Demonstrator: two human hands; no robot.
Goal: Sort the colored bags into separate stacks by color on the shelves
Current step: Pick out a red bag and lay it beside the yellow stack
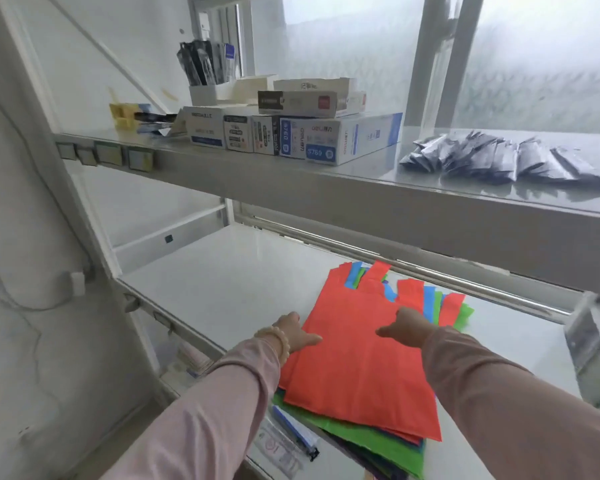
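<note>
Right now your two hands are down on the lower shelf [239, 282], on a pile of colored bags that lies on the right part of that shelf, near its front edge. A red bag [361, 368] is on top of the pile and lies flat, with its handles pointing away from you. Under it you can see a green bag [378, 445] sticking out at the near side, blue bag strips [429, 299] peeking out at the far side, and a thin dark purple edge at the very bottom. Your left hand [293, 332] sits at the left edge of the red bag. Its thumb lies flat on the red, its fingers point away beside the bag, and it is loose and grips nothing. A bead bracelet [279, 339] is around that wrist. Your right hand [407, 327] rests on top of the red bag near the handles, with the thumb stuck out to the left and the fingers reaching away; it is spread out too and holds nothing. Both arms wear pink sleeves [222, 410]. Up on the higher shelf [326, 181] stand white and blue boxes [340, 140] in the middle, a heap of dark packets [499, 157] on the right, a yellow thing [123, 114] on the left, and a white holder [205, 93] with black items far back. Below the pile, a blue and white packet [297, 429] lies near you.
</note>
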